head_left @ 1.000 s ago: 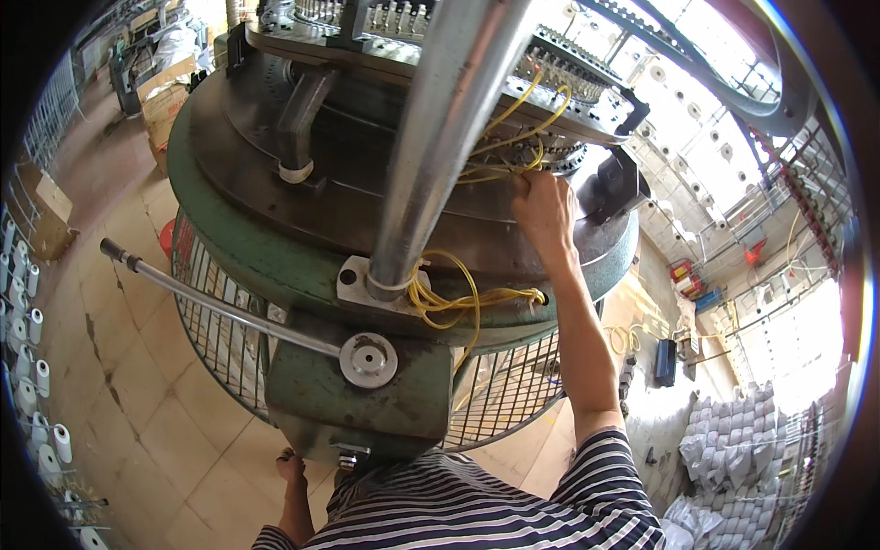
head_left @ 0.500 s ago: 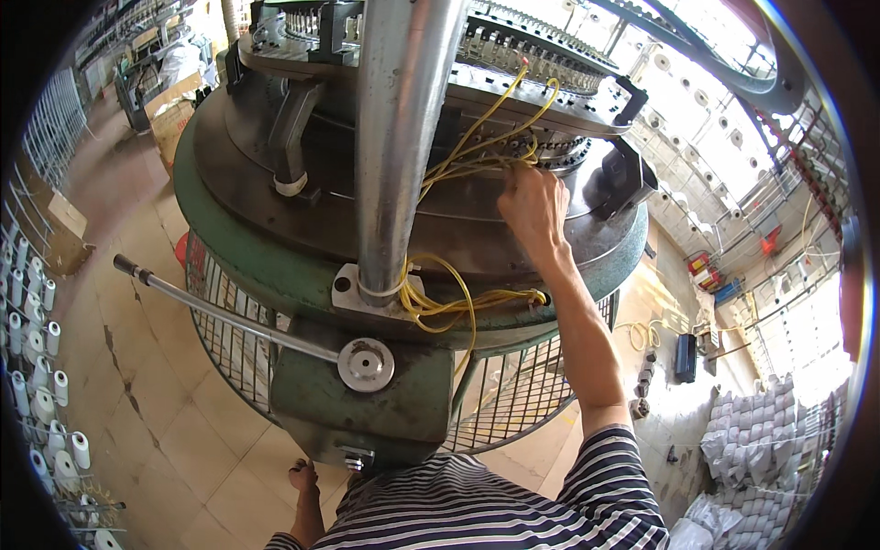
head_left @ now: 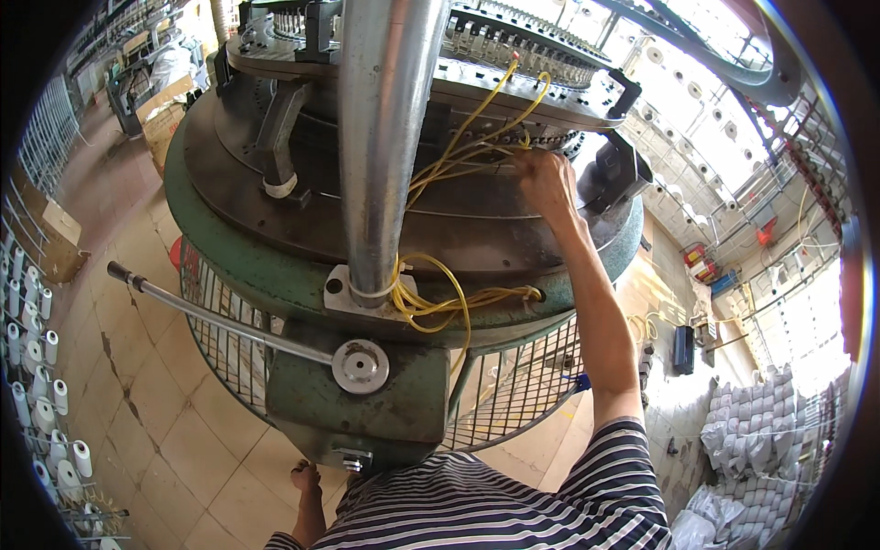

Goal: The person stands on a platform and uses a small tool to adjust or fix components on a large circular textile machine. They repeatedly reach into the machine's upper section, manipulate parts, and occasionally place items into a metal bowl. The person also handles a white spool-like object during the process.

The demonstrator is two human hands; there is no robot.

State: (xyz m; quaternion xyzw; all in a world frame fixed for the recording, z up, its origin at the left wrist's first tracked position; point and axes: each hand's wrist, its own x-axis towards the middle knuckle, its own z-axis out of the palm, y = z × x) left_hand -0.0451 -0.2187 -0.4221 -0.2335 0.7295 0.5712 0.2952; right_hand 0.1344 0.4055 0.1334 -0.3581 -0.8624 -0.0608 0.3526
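My right hand [head_left: 548,185] reaches over the dark round bed of a circular knitting machine [head_left: 477,240]. Its fingers are curled and pinched together beside the ring of needles and cams, right against the ends of several thin yellow tubes [head_left: 449,167]. What the fingertips grip is hidden by the hand. Two of the tubes loop up to the upper ring [head_left: 513,66]. My left hand [head_left: 305,475] hangs low near the green gearbox [head_left: 353,417], fingers curled in, touching nothing visible.
A thick steel post [head_left: 385,156] rises before me, with a yellow tube coil [head_left: 426,298] at its foot. A long crank handle [head_left: 220,312] sticks out left. A wire mesh guard [head_left: 513,390] rings the base. Yarn cones [head_left: 44,412] stand left, wrapped bundles [head_left: 752,422] right.
My right hand has shifted slightly right and up along the needle ring, fingers still closed. The whole view has drifted a little left. My left hand stays put.
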